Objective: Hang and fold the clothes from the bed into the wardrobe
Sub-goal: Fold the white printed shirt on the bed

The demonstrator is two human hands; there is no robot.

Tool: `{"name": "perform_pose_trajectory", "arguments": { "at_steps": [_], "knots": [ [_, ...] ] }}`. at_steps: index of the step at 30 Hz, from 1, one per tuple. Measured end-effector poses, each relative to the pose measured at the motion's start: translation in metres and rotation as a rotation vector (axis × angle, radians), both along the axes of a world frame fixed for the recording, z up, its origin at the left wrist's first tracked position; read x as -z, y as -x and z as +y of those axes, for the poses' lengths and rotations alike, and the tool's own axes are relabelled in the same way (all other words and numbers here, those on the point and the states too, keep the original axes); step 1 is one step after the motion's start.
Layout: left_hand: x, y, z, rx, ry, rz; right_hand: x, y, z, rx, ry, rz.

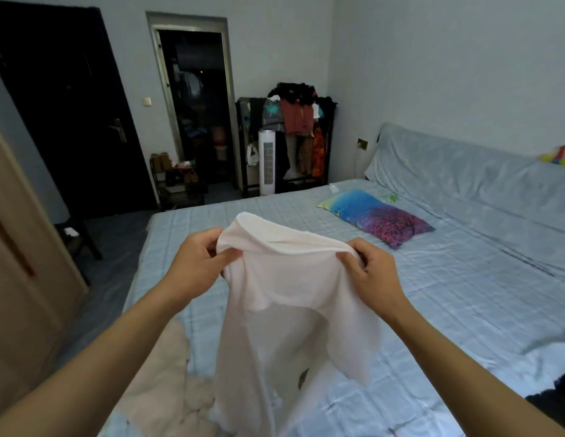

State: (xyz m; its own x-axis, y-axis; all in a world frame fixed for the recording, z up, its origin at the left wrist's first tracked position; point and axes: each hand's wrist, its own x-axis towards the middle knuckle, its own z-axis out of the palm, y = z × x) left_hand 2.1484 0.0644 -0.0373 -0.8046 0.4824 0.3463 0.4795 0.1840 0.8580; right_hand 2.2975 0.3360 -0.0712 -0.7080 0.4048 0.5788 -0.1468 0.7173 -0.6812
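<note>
A person holds a thin, pale pink-white fabric garment (pixel 284 298) up over the near edge of a bed covered in a light blue checked sheet (pixel 464 294), apparently spreading it by its upper edge to see how it hangs before folding or hanging it. The left hand (pixel 197 260) pinches one upper corner between thumb and curled fingers; the right hand (pixel 371 269) pinches the opposite corner the same way, so the top edge stretches taut between them, roughly parallel to the near edge of the bed. The garment's long axis runs vertically, its top toward the hands and its lower end trailing down toward the bed's near edge, where a cream-coloured heap of cloth (pixel 161 389) lies at the near left corner. A blue-and-purple printed pillow (pixel 377 217) rests toward the bed's head end. Across the room, a dark open rack loaded with mixed clothes (pixel 293 137) stands against the far wall.
</note>
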Motion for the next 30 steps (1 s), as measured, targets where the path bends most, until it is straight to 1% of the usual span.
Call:
{"name": "perform_pose_trajectory", "arguments": {
  "at_steps": [2, 6, 12, 17, 22, 26, 30],
  "knots": [
    [-0.007, -0.02, 0.014, -0.023, -0.013, 0.024, -0.005, -0.016, 0.014, -0.006, 0.002, 0.014],
    [-0.011, -0.048, 0.034, -0.021, -0.061, -0.001, -0.012, -0.032, 0.039, -0.016, -0.016, 0.034],
    [0.012, -0.042, 0.043, -0.059, -0.037, -0.061, 0.009, -0.016, 0.054, -0.071, -0.01, -0.021],
    [0.053, -0.002, 0.047, -0.135, 0.002, -0.126, 0.049, 0.032, 0.059, -0.096, -0.006, -0.114],
    [0.092, 0.06, 0.054, -0.205, 0.019, -0.209, 0.085, 0.102, 0.063, -0.118, -0.002, -0.24],
    [0.129, 0.108, 0.053, -0.243, 0.056, -0.293, 0.114, 0.161, 0.063, -0.143, 0.003, -0.358],
    [0.16, 0.143, 0.058, -0.294, 0.089, -0.4, 0.143, 0.199, 0.068, -0.139, 0.041, -0.428]
  ]
}}
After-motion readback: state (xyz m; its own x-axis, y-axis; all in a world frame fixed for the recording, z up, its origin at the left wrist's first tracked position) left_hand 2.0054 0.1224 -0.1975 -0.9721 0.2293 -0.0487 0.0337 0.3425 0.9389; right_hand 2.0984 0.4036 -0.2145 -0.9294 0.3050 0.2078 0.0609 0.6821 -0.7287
